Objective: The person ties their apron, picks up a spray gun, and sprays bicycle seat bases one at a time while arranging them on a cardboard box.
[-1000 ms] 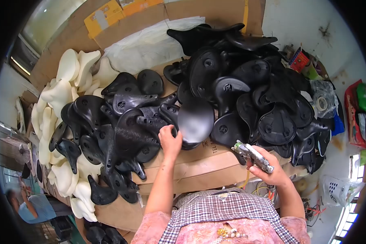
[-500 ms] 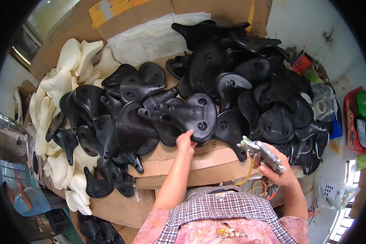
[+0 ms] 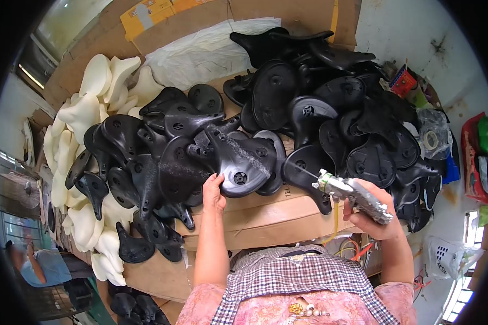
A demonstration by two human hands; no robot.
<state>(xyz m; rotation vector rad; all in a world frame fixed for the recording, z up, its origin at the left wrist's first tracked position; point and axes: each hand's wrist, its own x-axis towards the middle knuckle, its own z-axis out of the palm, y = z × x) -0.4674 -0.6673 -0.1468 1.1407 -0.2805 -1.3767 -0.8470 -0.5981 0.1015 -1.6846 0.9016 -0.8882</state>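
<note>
My left hand (image 3: 215, 194) grips the near edge of a black plastic bicycle saddle base (image 3: 246, 157), tilted with its narrow nose up and to the left. A whitish speckled band runs across its surface. In my right hand (image 3: 377, 214) is a metal spray gun (image 3: 352, 196), its nozzle turned left towards the saddle base. A thin pale jet shows between nozzle and base. From the gun hangs a yellow hose (image 3: 335, 223). Another black saddle base (image 3: 176, 169) with white specks lies just left of the held one.
Black saddle bases (image 3: 371, 162) are heaped at the right on a cardboard-covered table (image 3: 255, 230). Cream foam saddle pads (image 3: 89, 116) pile up at the left. A roll of tape in plastic (image 3: 431, 140) sits far right. Another person (image 3: 43, 265) is at the lower left.
My left hand has moved left with a saddle base, now lifted and tilted. The spray gun has shifted slightly right, and a pale jet and speckled band now show.
</note>
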